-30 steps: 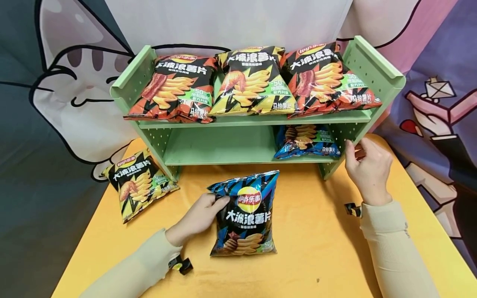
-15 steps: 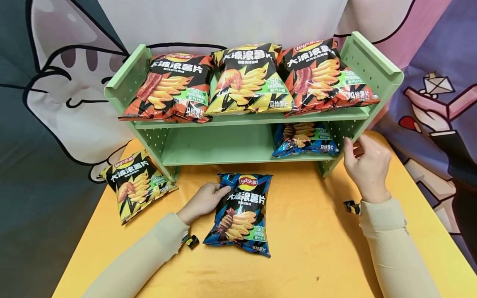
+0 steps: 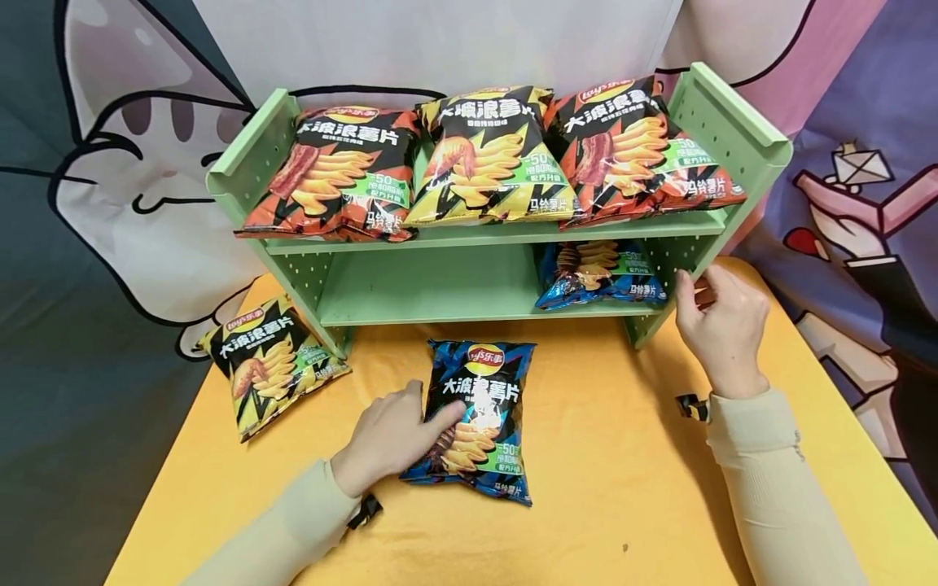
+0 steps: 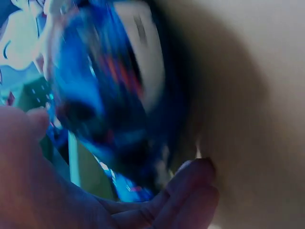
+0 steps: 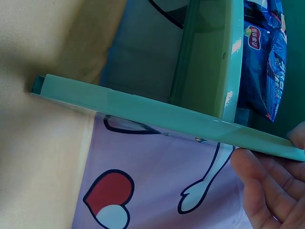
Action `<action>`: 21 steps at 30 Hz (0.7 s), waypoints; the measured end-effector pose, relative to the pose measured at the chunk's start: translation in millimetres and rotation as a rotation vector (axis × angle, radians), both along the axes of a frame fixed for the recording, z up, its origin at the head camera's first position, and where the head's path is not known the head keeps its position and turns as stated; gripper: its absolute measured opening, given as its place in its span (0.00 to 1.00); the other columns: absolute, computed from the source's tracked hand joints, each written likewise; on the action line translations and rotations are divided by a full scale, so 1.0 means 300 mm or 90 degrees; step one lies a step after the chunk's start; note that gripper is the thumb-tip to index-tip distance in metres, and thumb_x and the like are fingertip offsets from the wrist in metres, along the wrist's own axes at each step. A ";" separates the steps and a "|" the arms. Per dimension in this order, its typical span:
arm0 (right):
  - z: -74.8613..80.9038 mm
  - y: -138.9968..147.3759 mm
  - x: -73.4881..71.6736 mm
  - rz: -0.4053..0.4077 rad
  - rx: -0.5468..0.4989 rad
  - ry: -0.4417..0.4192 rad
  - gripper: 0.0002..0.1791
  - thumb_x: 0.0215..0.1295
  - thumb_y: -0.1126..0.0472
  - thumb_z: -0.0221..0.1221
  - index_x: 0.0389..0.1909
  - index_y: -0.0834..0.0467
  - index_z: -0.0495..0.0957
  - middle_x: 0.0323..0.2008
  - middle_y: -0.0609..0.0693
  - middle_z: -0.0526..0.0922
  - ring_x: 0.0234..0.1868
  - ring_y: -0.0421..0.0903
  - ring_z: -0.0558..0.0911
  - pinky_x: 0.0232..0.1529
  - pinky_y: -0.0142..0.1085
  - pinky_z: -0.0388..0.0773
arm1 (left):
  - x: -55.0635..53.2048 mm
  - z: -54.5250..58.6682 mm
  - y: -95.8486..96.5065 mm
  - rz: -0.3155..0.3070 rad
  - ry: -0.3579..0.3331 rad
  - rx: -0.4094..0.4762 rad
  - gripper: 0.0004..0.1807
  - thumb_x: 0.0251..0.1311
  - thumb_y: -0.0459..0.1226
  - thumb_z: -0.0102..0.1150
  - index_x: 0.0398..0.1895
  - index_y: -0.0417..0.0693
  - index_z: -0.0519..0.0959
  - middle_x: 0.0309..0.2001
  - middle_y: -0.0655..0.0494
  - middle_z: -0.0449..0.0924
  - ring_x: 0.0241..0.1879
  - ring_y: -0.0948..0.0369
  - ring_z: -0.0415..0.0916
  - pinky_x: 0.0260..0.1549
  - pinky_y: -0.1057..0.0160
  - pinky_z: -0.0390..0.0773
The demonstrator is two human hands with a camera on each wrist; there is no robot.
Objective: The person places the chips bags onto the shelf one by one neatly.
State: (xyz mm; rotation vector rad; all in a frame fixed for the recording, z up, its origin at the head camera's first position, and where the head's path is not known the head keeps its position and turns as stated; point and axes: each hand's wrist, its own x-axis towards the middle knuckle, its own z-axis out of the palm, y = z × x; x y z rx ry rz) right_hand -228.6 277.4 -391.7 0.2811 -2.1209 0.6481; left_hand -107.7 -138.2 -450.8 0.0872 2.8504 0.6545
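Observation:
A blue and black bag of potato chips (image 3: 487,391) lies face up on the table in front of a green two-tier shelf (image 3: 432,285). My left hand (image 3: 388,431) is at the bag's left edge, its thumb over the bag's front and its fingers loosely extended along the side. In the left wrist view the blue bag (image 4: 90,81) is blurred between thumb and fingers. My right hand (image 3: 725,330) pinches the shelf's right side panel. The right wrist view shows the thumb on one face of the panel (image 5: 143,112) and curled fingers (image 5: 267,181) on the other.
Red, yellow and red chip bags (image 3: 491,155) fill the top tier. Another blue bag (image 3: 601,273) sits at the right of the lower tier. A yellow bag (image 3: 274,366) leans by the shelf's left foot. Printed cloth (image 3: 161,203) hangs behind the yellow table (image 3: 601,488).
The blue bag was raised upright, then lowered flat onto the table. My left hand has since slid down its left side and loosened its fingers. The right hand stays on the panel.

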 end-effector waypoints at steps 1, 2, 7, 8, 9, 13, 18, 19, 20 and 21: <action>0.000 0.000 0.000 0.000 0.001 0.002 0.13 0.71 0.57 0.60 0.35 0.64 0.85 0.23 0.62 0.87 0.19 0.58 0.83 0.30 0.25 0.65 | 0.016 0.003 0.008 -0.003 0.001 -0.007 0.66 0.56 0.83 0.34 0.73 0.33 0.69 0.34 0.46 0.85 0.20 0.56 0.76 0.21 0.58 0.72; 0.001 0.001 -0.001 0.000 0.001 0.002 0.13 0.71 0.57 0.60 0.35 0.64 0.85 0.23 0.62 0.87 0.19 0.58 0.83 0.30 0.26 0.65 | 0.030 0.003 0.016 -0.006 0.008 -0.013 0.68 0.54 0.84 0.36 0.74 0.33 0.67 0.38 0.45 0.86 0.21 0.56 0.77 0.20 0.58 0.72; -0.001 0.003 0.001 -0.001 0.002 0.002 0.13 0.71 0.57 0.60 0.34 0.64 0.84 0.23 0.62 0.86 0.19 0.58 0.83 0.30 0.31 0.66 | 0.065 -0.014 0.054 -0.003 0.053 -0.041 0.67 0.44 0.88 0.41 0.64 0.39 0.76 0.36 0.51 0.84 0.20 0.58 0.75 0.17 0.59 0.70; -0.002 0.002 0.001 0.000 0.001 0.001 0.13 0.71 0.57 0.60 0.34 0.64 0.84 0.23 0.63 0.86 0.20 0.58 0.83 0.29 0.32 0.66 | 0.066 -0.020 0.060 -0.001 0.062 -0.044 0.66 0.42 0.89 0.41 0.62 0.41 0.77 0.33 0.54 0.81 0.19 0.59 0.73 0.15 0.59 0.68; -0.002 0.002 0.002 0.000 0.001 0.000 0.13 0.71 0.57 0.60 0.34 0.64 0.84 0.23 0.63 0.86 0.20 0.59 0.84 0.29 0.32 0.66 | 0.067 -0.026 0.065 0.000 0.068 -0.047 0.64 0.41 0.89 0.41 0.58 0.44 0.78 0.30 0.56 0.78 0.17 0.59 0.71 0.14 0.59 0.66; -0.004 0.000 0.003 0.003 0.004 0.002 0.13 0.71 0.57 0.60 0.34 0.64 0.84 0.23 0.63 0.86 0.21 0.59 0.84 0.28 0.36 0.65 | 0.066 -0.045 0.076 -0.011 0.092 -0.045 0.60 0.40 0.89 0.44 0.55 0.48 0.77 0.33 0.59 0.78 0.18 0.61 0.70 0.15 0.60 0.65; -0.003 -0.001 0.001 0.003 0.006 0.004 0.13 0.71 0.57 0.60 0.34 0.64 0.84 0.23 0.63 0.86 0.20 0.59 0.84 0.28 0.35 0.65 | 0.065 -0.048 0.078 -0.035 0.113 -0.023 0.57 0.46 0.85 0.48 0.62 0.50 0.78 0.48 0.56 0.85 0.28 0.58 0.80 0.22 0.58 0.74; -0.002 -0.001 0.001 0.003 0.005 0.003 0.13 0.71 0.57 0.60 0.34 0.64 0.84 0.23 0.63 0.86 0.20 0.59 0.84 0.28 0.34 0.65 | 0.065 -0.048 0.077 -0.039 0.111 -0.018 0.57 0.47 0.85 0.48 0.65 0.50 0.77 0.52 0.55 0.85 0.31 0.56 0.82 0.25 0.56 0.77; -0.002 -0.001 0.001 0.004 0.004 0.003 0.14 0.71 0.57 0.60 0.34 0.64 0.84 0.23 0.63 0.86 0.20 0.59 0.84 0.29 0.34 0.65 | 0.066 -0.048 0.077 -0.042 0.112 -0.014 0.58 0.48 0.84 0.48 0.67 0.50 0.77 0.54 0.53 0.84 0.34 0.54 0.83 0.27 0.54 0.80; -0.001 -0.001 0.000 0.003 0.004 0.003 0.14 0.71 0.57 0.60 0.34 0.64 0.84 0.23 0.63 0.86 0.20 0.59 0.84 0.29 0.34 0.65 | 0.066 -0.048 0.076 -0.046 0.111 -0.010 0.58 0.49 0.84 0.48 0.69 0.50 0.76 0.57 0.51 0.84 0.37 0.52 0.85 0.30 0.52 0.82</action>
